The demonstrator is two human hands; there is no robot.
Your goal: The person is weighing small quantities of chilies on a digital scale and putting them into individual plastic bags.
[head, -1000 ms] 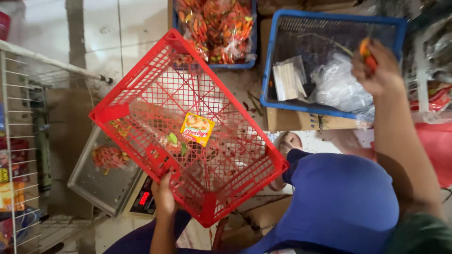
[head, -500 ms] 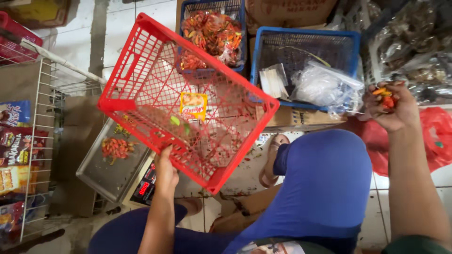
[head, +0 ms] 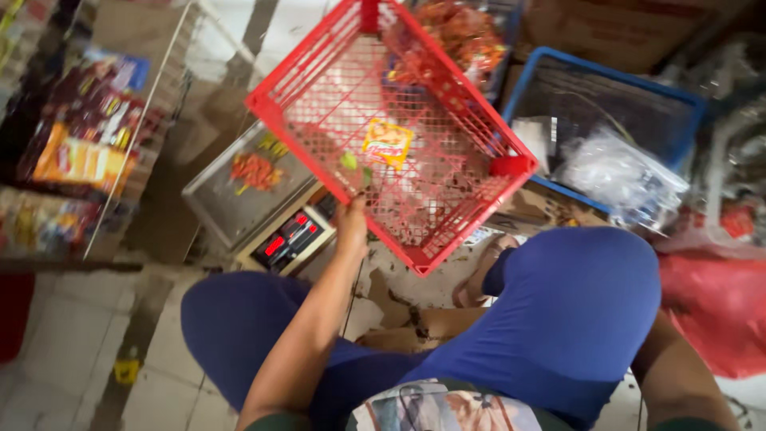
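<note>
- Red plastic basket [head: 391, 132] gripped at its near rim by left hand [head: 351, 227], fingers curled over the edge.
- Right hand out of view; only the right forearm at lower right, so cannot tell its state.
- Basket up and ahead of the left hand, held off the floor, tilted, one corner pointing back toward the knees.
- Long axis running diagonally, near-right to far-left; left hand the only one on it.
- Inside basket: yellow packet [head: 387, 144] lying on the mesh floor, small green bits [head: 351, 162] near the held rim, otherwise little.
- Below basket, left of hand: grey scale [head: 239, 187] with red chillies [head: 255, 170] on its pan.
- Right of red basket: blue basket [head: 678, 92] on the floor, holding clear plastic bags [head: 618, 172] and a white packet.
- Behind the red basket: another crate of red-orange packed goods [head: 463, 36], partly hidden.
- Far left: wire rack [head: 159, 104] with colourful snack packs [head: 88, 136], blurred.
- Blue shorts over bent knees in foreground; red bag [head: 710, 303] at right.
</note>
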